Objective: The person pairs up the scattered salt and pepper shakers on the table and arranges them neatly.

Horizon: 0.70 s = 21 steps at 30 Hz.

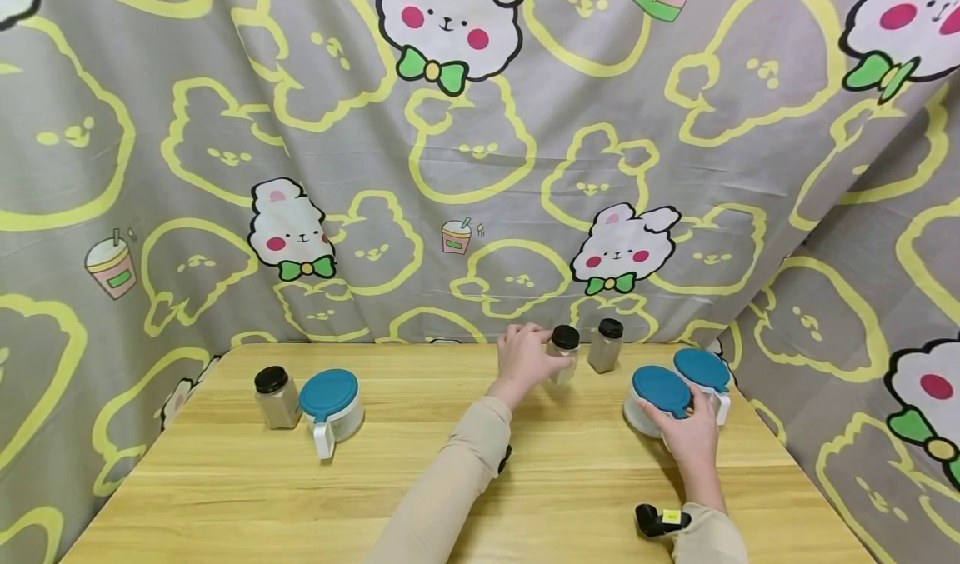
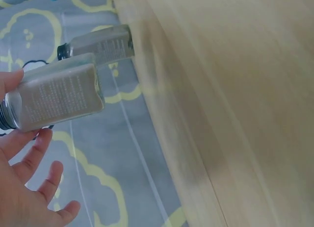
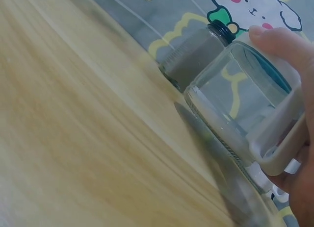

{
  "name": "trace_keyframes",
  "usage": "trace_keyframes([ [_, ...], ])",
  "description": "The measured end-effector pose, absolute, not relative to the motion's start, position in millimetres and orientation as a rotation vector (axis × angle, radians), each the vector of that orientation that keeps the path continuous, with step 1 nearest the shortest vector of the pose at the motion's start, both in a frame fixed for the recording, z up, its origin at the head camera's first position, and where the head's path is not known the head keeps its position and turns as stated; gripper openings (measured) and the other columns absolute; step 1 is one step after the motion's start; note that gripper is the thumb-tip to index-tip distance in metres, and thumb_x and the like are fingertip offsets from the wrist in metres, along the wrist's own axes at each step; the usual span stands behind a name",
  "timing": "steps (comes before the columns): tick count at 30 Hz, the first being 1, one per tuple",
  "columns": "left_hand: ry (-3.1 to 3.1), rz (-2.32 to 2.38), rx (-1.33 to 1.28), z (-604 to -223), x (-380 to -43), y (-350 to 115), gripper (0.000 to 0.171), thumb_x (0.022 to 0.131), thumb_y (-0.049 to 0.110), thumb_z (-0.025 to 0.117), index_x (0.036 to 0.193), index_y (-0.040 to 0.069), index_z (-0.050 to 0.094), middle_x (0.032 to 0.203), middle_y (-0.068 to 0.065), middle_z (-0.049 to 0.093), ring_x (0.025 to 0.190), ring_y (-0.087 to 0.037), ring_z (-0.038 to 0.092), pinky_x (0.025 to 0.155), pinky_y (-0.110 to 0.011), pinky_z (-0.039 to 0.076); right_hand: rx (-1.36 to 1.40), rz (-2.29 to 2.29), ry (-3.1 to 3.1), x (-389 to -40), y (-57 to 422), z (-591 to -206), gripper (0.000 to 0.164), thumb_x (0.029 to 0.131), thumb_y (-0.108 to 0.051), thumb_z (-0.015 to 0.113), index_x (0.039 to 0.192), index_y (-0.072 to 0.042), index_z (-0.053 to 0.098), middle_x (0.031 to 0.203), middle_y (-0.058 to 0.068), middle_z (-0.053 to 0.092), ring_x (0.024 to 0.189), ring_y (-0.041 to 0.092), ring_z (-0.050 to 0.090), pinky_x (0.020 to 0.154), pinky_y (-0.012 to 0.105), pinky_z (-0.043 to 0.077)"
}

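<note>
My left hand (image 1: 522,354) pinches a clear glass jar with a black lid (image 1: 565,337) between thumb and fingers near its top. In the left wrist view the base of this held jar (image 2: 61,94) is apart from the tabletop, while the other fingers spread loosely. Just right of it stands a second black-lidded jar (image 1: 604,347). My right hand (image 1: 692,435) grips a glass seasoning pot with a blue lid (image 1: 662,391) and a white handle (image 3: 277,138). Whether this pot touches the table is unclear. Behind it to the right is another blue-lidded pot (image 1: 702,369).
On the table's left side, a black-lidded jar (image 1: 276,397) stands beside a blue-lidded pot (image 1: 331,401) whose white handle faces forward. A patterned curtain (image 1: 450,172) hangs along the back and right edges of the wooden table (image 1: 285,497).
</note>
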State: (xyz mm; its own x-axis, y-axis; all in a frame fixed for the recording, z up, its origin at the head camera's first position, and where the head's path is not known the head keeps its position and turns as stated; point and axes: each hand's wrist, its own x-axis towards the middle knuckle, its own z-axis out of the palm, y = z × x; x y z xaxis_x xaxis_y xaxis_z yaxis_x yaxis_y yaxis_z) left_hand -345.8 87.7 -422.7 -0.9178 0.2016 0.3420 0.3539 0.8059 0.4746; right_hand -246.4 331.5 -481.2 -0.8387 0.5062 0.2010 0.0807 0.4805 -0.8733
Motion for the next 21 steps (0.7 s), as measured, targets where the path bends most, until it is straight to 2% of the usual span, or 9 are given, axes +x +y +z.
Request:
trace_keyframes([
  [6, -2.725, -0.793, -0.442, -421, -343, 81, 0.064, 0.074, 0.059, 0.075, 0.125, 0.021, 0.067, 0.123, 0.005, 0.064, 0.122, -0.023, 0.049, 0.106, -0.047, 0.036, -0.495, 1.297, -2.284, -246, 326, -479, 0.095, 0.073, -0.036, 0.085, 0.147, -0.003, 0.036, 0.149, 0.032, 0.031, 0.137, 0.051, 0.029, 0.107, 0.067, 0.028],
  [13, -2.707, -0.82, -0.464, -419, -339, 73, 0.063, 0.073, 0.057, 0.076, 0.124, 0.02, 0.068, 0.123, 0.003, 0.065, 0.121, -0.024, 0.05, 0.107, -0.049, 0.036, -0.506, 1.273, -2.3, -247, 321, -477, 0.103, 0.074, -0.039, 0.084, 0.15, 0.001, 0.028, 0.151, 0.033, 0.028, 0.138, 0.051, 0.027, 0.109, 0.067, 0.025],
  [21, -2.68, -0.861, -0.485, -418, -339, 66, 0.065, 0.072, 0.057, 0.077, 0.124, 0.018, 0.068, 0.123, 0.003, 0.065, 0.122, -0.024, 0.05, 0.106, -0.049, 0.036, -0.507, 1.268, -2.268, -247, 311, -473, 0.1, 0.073, -0.039, 0.084, 0.149, -0.001, 0.03, 0.149, 0.031, 0.031, 0.136, 0.051, 0.029, 0.109, 0.067, 0.027],
])
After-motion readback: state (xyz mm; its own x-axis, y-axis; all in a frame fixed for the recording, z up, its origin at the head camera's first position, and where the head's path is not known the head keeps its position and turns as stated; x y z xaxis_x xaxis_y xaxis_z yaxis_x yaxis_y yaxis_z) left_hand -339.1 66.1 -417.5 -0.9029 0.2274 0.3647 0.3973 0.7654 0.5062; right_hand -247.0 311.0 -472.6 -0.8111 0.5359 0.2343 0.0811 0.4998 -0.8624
